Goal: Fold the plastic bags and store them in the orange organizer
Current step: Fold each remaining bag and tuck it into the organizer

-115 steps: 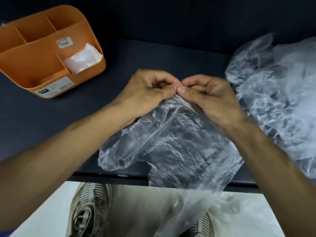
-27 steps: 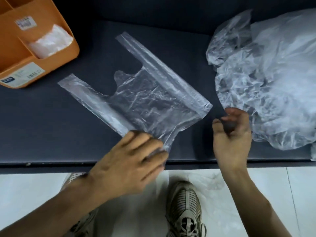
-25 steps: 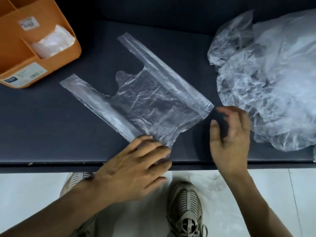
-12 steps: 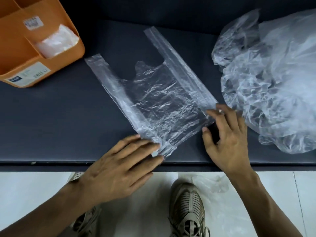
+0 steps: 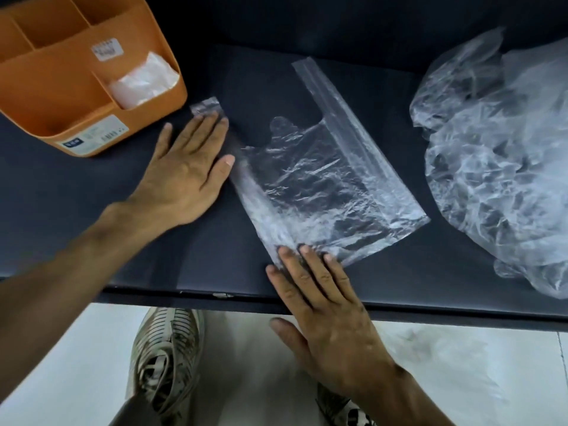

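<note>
The thin, slippery bag lies flat on the bench. My left hand presses spread on one handle, probably; right hand flat pins its bottom edge.

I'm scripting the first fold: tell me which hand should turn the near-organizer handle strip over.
Left, probably. The left hand already lies flat on that strip of the flattened bag, while the right hand pins the bottom corner.
</note>
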Motion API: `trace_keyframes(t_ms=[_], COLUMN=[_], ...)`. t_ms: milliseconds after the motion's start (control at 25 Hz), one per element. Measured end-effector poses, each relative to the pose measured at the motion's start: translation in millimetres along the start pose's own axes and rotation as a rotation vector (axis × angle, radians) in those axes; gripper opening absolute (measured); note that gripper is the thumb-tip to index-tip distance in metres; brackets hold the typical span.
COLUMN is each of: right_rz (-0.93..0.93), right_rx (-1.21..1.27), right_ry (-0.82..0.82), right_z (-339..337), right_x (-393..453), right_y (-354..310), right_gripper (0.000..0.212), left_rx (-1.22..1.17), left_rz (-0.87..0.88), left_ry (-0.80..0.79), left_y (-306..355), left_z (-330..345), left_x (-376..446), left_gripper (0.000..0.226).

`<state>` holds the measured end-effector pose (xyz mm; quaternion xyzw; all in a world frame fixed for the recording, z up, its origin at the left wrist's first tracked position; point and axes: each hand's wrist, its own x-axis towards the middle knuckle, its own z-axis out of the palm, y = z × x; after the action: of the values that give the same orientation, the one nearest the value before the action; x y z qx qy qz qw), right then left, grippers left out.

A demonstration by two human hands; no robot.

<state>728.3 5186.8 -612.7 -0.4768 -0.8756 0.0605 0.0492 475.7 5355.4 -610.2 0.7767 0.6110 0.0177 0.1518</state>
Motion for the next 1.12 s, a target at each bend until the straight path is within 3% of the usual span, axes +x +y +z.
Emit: trace_keyframes(t_ms=[120, 200, 280, 360, 480, 640, 720, 880, 1120], right_rz=[-0.007, -0.001, -0.002, 0.01, 0.178, 0.388, 0.38, 0.333, 0.195], right_rx=[-0.073, -0.078, -0.043, 0.052, 0.169, 0.016, -0.067, -0.038, 0.093], right_ry=[-0.056, -0.063, -0.032, 0.047, 0.182, 0.2, 0.194, 0.228, 0.135], right_z=[5, 5, 4, -2, -13, -21, -21, -21, -22], right_x=[-13, -14, -14, -14, -9, -6, -8, -20, -43], right_y=[3, 2, -2, -3, 17, 59, 61, 51, 70], right_gripper=[0.066, 0.068, 0.066, 0.06, 0.048, 0.041, 0.042, 0.043, 0.049], left_rx=[0.065, 0.07, 0.008, 0.003, 0.009, 0.02, 0.033, -0.054, -0.107], left_rz=[0.019, 0.044, 0.033, 0.075, 0.321, 0.658, 0.676, 0.722, 0.614], left_ry=[-0.134, -0.132, -0.053, 0.131, 0.323, 0.096, 0.054, 0.212, 0.208], left_y=[-18, -22, -21, -8, 31, 82, 88, 76, 55], left_z=[-4, -1, 0, -3, 3, 28, 37, 40, 31], left_x=[9, 9, 6, -6, -45, -94, -100, -107, -113], left_gripper=[0.081, 0.081, 0.08, 0.07, 0.046, 0.055, 0.052, 0.018, 0.028])
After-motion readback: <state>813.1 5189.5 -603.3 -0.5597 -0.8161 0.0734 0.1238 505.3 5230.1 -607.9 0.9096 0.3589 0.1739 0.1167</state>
